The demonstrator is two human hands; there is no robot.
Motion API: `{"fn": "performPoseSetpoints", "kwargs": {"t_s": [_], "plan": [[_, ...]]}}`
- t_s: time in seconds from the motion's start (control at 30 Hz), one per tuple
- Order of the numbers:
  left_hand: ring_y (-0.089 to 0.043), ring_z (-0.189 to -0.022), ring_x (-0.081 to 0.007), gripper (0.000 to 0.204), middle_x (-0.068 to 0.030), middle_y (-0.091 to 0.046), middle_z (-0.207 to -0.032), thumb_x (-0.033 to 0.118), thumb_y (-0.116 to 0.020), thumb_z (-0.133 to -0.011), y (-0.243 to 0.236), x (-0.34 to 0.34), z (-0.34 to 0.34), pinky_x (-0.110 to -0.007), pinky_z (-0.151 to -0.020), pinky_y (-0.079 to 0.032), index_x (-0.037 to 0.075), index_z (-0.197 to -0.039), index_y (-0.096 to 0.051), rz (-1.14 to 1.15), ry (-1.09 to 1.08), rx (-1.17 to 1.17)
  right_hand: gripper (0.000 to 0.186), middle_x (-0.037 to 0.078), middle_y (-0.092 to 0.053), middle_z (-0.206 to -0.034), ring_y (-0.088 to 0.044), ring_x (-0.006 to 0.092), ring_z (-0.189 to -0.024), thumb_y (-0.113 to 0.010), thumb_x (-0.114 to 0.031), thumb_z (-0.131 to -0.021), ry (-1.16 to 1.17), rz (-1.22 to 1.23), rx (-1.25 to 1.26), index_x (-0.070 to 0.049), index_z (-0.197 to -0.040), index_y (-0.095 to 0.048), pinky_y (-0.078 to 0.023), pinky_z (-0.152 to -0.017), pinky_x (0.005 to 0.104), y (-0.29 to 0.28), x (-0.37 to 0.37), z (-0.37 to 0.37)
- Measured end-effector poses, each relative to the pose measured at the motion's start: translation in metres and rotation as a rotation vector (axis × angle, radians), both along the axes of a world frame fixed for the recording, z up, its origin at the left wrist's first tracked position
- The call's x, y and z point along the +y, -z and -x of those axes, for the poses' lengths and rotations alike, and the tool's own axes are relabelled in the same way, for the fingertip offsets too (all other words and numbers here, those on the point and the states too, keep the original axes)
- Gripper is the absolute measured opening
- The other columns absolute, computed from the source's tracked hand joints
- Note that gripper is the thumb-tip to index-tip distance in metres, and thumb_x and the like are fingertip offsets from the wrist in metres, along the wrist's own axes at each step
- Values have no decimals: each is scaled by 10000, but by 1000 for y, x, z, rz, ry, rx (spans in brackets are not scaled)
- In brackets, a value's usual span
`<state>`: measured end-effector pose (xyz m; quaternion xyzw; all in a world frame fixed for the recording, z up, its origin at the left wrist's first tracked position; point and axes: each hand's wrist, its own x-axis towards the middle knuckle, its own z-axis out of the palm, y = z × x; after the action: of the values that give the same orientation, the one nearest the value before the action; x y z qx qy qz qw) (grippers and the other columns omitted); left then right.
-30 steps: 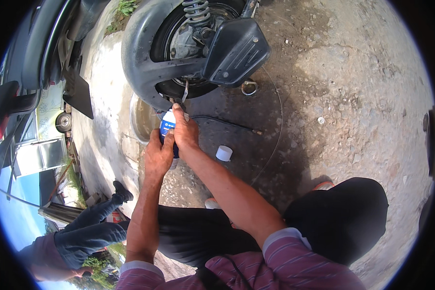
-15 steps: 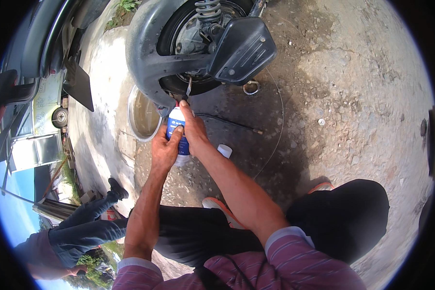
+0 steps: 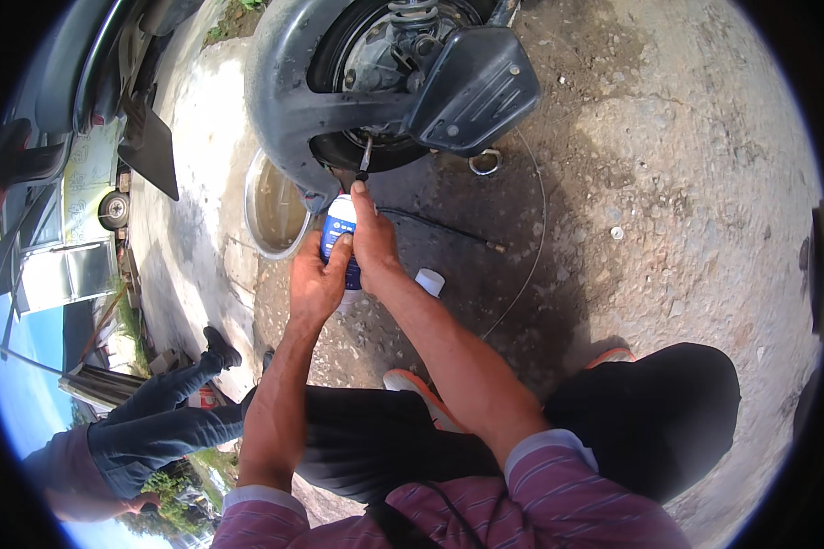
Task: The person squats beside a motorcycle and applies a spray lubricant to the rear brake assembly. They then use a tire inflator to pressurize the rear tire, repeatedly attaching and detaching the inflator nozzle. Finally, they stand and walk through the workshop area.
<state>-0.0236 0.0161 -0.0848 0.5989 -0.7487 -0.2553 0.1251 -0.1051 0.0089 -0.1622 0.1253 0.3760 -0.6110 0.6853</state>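
A blue-and-white bottle (image 3: 340, 240) is held just below the wheel (image 3: 368, 73) of a vehicle, its white top directed toward the tyre (image 3: 398, 157). It is clasped from the left by the left grip (image 3: 319, 277), whose thumb is laid across the front, and enclosed from the right by the right grip (image 3: 376, 245); both are closed around it. Two hands are probably used so that the bottle can be steadied and aimed, or squeezed evenly.

A slender metal piece (image 3: 367, 156) is seen in front of the tyre, close above the right thumb; whether it is touched cannot be told. A metal basin (image 3: 250, 215) of murky liquid is placed beside the curved black fender (image 3: 279, 105), near enough, it seems, for a part to be dipped. A white cap (image 3: 429, 282), partly hidden by the right forearm (image 3: 449, 352), is set on the ground, presumably for easy reach. A black hose (image 3: 439, 229) is laid beyond it, its near end covered by the hands.
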Motion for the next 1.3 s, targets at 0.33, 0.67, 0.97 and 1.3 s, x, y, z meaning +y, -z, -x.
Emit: {"fn": "performPoseSetpoints", "kwargs": {"t_s": [0.33, 0.67, 0.97, 1.3], "plan": [[-529, -689, -70, 302, -24, -624, -761, 282, -678, -984, 1, -8, -8, -281, -610, -463, -2, -900, -619, -111, 31, 98, 659, 66, -668, -885, -651, 177, -786, -543, -705, -905, -34, 135, -201, -69, -1021, -674, -522, -743, 347, 15, -4, -3], [-654, -770, -121, 408, -76, -704, -918, 378, -676, -978, -19, -18, -20, -281, -705, -539, -7, -1112, -654, -490, -222, 428, 576, 44, -693, -927, -667, 160, -858, -511, -664, -941, 33, 281, -158, -120, -1051, -665, -534, -773, 328, 30, -21, 20], [-709, -876, -211, 592, -137, -718, -1038, 491, -611, -986, -27, -20, -15, -330, -794, -575, -35, -1258, -605, -752, -426, 718, 555, 100, -719, -929, -704, 196, -787, -496, -620, -977, 81, 391, -451, -91, -1059, -642, -592, -756, 354, 7, -3, 0], [-713, -893, -287, 640, -226, -716, -961, 531, -721, -879, -39, 1, -11, -389, -813, -542, -48, -1133, -630, -208, 78, -304, 553, 131, -729, -950, -693, 192, -735, -536, -621, -957, 19, 355, -460, -85, -1051, -636, -595, -693, 349, 12, 1, 1]]}}
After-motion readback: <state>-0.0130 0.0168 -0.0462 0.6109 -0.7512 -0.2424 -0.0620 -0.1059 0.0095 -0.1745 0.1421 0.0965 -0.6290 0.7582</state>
